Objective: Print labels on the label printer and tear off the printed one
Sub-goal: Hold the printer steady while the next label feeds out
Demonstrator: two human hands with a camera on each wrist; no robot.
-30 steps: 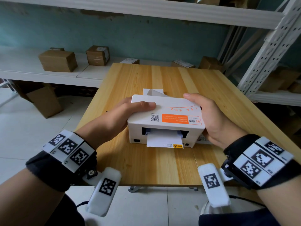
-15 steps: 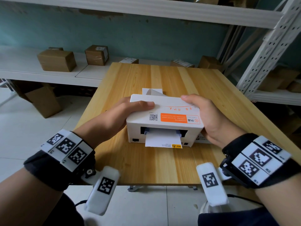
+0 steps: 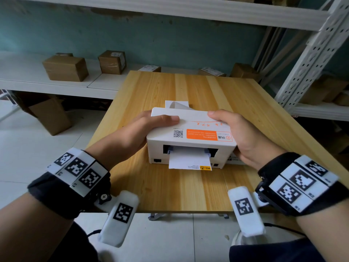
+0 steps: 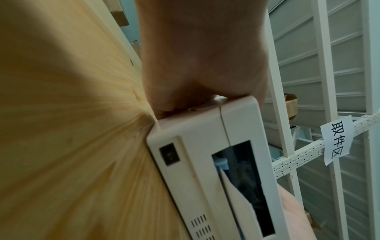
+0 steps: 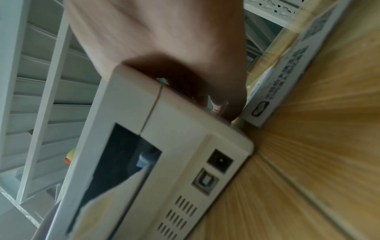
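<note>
Both hands, left [image 3: 132, 131] at 9 o'clock, right [image 3: 243, 137] at 3, are curled round the printer [image 3: 190, 140] on the worktop [image 3: 188, 190].

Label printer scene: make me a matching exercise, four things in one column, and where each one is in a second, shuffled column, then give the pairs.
Things
1. left hand
2. right hand
3. label paper
4. cardboard boxes

Places
A. on the white shelf behind the table
B. gripping the printer's right side
C. sticking out of the printer's front slot
D. gripping the printer's left side

Pairs: 1-D, 2-B, 3-C, 4-A
</note>
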